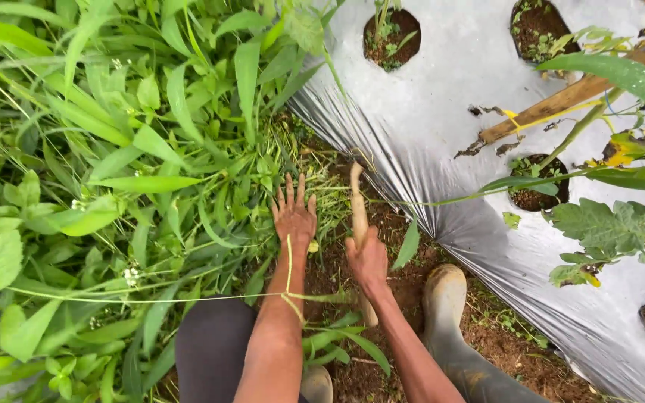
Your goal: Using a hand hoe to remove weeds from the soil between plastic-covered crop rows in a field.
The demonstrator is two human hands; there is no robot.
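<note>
My left hand (293,213) is spread flat, palm down, on cut green weeds (188,186) at the edge of the bare brown soil (404,276). A thin grass stem lies across its wrist. My right hand (368,261) is closed around a pale wooden tool handle (357,201) that points away from me toward the edge of the plastic sheet; the tool's working end is hidden in the weeds and soil. The two hands sit side by side, a hand's width apart.
Silver plastic mulch (449,97) covers a raised bed on the right, with round planting holes (391,36) and leafy plants. A bamboo stake (561,101) lies across it. My muddy rubber boot (446,298) stands on the soil path. Dense tall weeds fill the left.
</note>
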